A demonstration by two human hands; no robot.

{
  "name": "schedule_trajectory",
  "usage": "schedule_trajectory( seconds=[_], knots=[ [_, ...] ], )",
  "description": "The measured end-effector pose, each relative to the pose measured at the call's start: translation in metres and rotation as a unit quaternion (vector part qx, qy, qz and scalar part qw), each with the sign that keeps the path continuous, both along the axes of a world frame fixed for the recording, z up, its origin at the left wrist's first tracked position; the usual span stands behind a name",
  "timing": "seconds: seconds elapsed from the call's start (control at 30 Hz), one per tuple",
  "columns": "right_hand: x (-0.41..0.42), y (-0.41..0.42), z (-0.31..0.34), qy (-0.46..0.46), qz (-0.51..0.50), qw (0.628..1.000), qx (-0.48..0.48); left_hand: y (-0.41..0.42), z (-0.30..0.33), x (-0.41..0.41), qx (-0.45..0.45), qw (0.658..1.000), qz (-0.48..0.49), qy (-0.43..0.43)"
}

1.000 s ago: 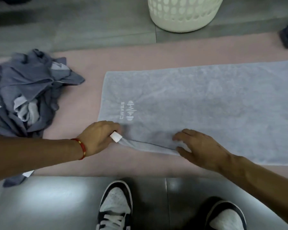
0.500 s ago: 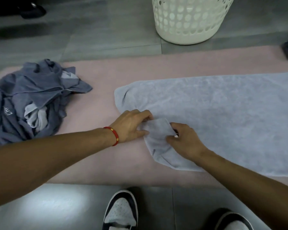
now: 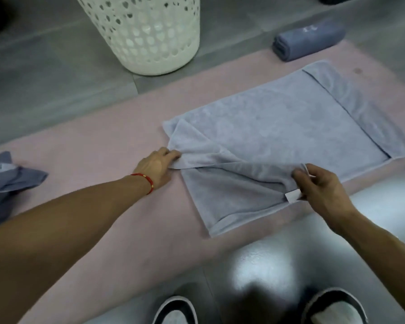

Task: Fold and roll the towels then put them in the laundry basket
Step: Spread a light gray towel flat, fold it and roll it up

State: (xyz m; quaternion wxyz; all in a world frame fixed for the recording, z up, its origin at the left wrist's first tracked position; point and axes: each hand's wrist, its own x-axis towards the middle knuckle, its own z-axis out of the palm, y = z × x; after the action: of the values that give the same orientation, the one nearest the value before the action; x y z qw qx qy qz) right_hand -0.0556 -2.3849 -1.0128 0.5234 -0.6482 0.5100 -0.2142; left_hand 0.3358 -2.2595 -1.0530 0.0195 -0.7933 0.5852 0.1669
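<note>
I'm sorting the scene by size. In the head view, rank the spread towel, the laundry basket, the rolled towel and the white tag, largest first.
1. spread towel
2. laundry basket, cut off at the top edge, so unsure
3. rolled towel, farther away
4. white tag

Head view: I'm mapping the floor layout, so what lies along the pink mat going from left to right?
Crumpled dark grey-blue cloth pile → left hand gripping the towel's edge → flat light grey towel → right hand pinching its corner with the white tag.
</note>
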Motion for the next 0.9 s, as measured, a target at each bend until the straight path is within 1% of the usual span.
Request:
schedule_trajectory(
  seconds=[0.03, 0.13, 0.2, 0.3, 0.33, 0.4, 0.47, 0.53, 0.6, 0.67, 0.77, 0.83, 0.9],
  knots=[
    [-0.012, -0.002, -0.001, -0.002, -0.014, 1.000, 0.011, -0.006, -0.003, -0.003, -0.012, 1.000, -0.002, 0.010],
    [-0.039, -0.004, -0.007, 0.007, -0.057, 0.998, 0.040, -0.022, -0.012, -0.005, -0.041, 0.999, -0.029, -0.003],
    [-0.048, -0.007, -0.011, -0.003, -0.104, 0.993, 0.062, -0.032, -0.010, -0.006, -0.062, 0.996, -0.052, -0.028],
    [-0.051, -0.022, -0.018, -0.017, -0.168, 0.980, 0.103, -0.050, 0.004, -0.010, -0.119, 0.988, -0.049, -0.082],
    [-0.051, -0.029, -0.019, -0.016, -0.181, 0.977, 0.108, -0.059, 0.011, -0.013, -0.148, 0.985, -0.041, -0.082],
    [-0.054, -0.048, -0.018, -0.032, -0.212, 0.970, 0.115, -0.086, 0.029, -0.026, -0.204, 0.978, -0.025, -0.026],
    [-0.062, -0.070, -0.017, -0.045, -0.240, 0.964, 0.102, -0.123, 0.046, -0.042, -0.252, 0.967, -0.011, 0.032],
    [-0.077, -0.093, -0.019, -0.015, -0.271, 0.960, 0.074, -0.170, 0.060, -0.061, -0.284, 0.958, -0.002, 0.022],
    [-0.098, -0.116, -0.023, 0.035, -0.312, 0.948, 0.046, -0.225, 0.068, -0.080, -0.307, 0.952, -0.013, 0.014],
    [-0.119, -0.134, -0.023, 0.074, -0.335, 0.939, 0.015, -0.281, 0.071, -0.101, -0.308, 0.951, -0.017, 0.032],
    [-0.146, -0.160, -0.020, 0.090, -0.349, 0.933, -0.022, -0.357, 0.072, -0.139, -0.306, 0.949, 0.016, 0.067],
    [-0.158, -0.177, -0.016, 0.086, -0.370, 0.924, -0.034, -0.398, 0.072, -0.168, -0.321, 0.945, 0.022, 0.051],
    [-0.168, -0.194, -0.016, 0.107, -0.378, 0.919, -0.043, -0.433, 0.072, -0.192, -0.332, 0.942, 0.024, 0.035]
  ],
)
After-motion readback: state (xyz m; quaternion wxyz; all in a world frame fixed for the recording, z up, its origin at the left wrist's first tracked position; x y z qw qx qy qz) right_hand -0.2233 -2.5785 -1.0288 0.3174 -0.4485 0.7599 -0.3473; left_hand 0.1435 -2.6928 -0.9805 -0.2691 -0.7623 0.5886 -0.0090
